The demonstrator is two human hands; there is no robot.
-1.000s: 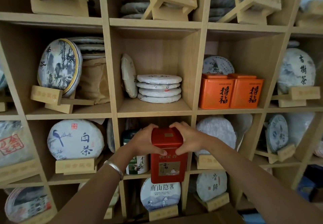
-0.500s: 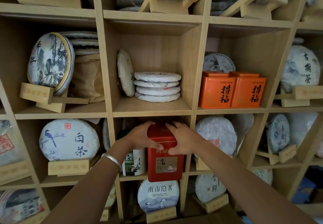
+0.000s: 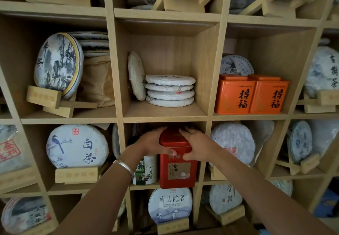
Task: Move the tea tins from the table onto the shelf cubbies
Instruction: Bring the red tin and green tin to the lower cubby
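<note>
Evidently stiff and smooth, the red tea tin [image 3: 177, 163] looks light but slippery, best clasped high on its shoulders, as the left hand [image 3: 153, 144] and right hand [image 3: 197, 145] do, fingers curled round its lid. It stands in the cubby beside a green-and-white tin [image 3: 145, 171] below the left wrist.

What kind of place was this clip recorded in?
Probably a tea shop or a tea storeroom. A wall of wooden shelf cubbies holds paper-wrapped tea cakes, some on small wooden display stands, alongside orange tea tins. Both hands grip a red tea tin at one cubby.
</note>
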